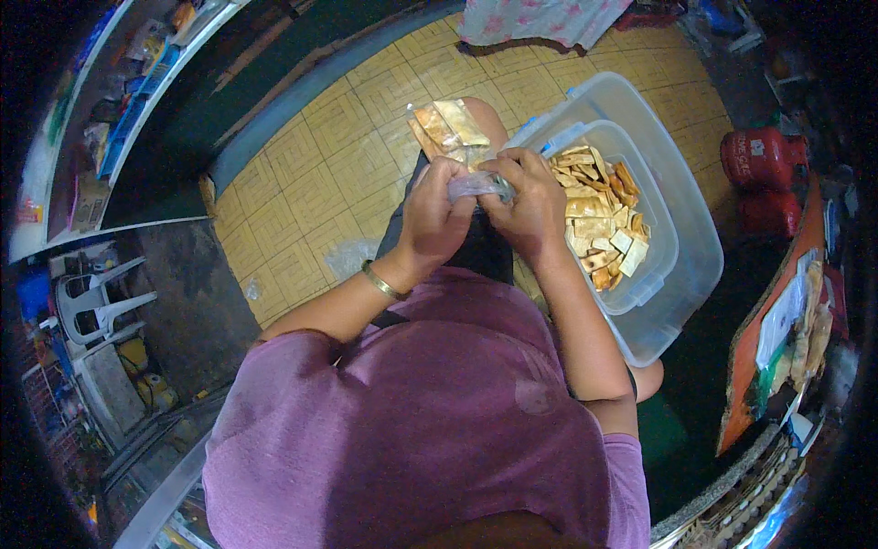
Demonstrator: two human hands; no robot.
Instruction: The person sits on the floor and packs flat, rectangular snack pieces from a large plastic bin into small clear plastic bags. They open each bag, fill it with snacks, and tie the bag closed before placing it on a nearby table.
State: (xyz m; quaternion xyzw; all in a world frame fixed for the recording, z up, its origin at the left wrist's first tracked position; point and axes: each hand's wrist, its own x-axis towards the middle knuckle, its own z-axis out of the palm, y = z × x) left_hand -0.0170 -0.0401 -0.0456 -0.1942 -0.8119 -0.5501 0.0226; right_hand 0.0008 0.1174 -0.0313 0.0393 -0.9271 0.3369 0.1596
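Together, left hand [432,212] and right hand [530,203] hold the clear bag [448,128] in their grip, its neck partly hidden.

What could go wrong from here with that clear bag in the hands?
If the left hand or right hand slips, the clear bag might loosen at its gathered neck and spill. The right forearm is beside the open tub, so a bump might scatter the loose pieces inside. The crumpled plastic on the tiled floor might be slippery underfoot.
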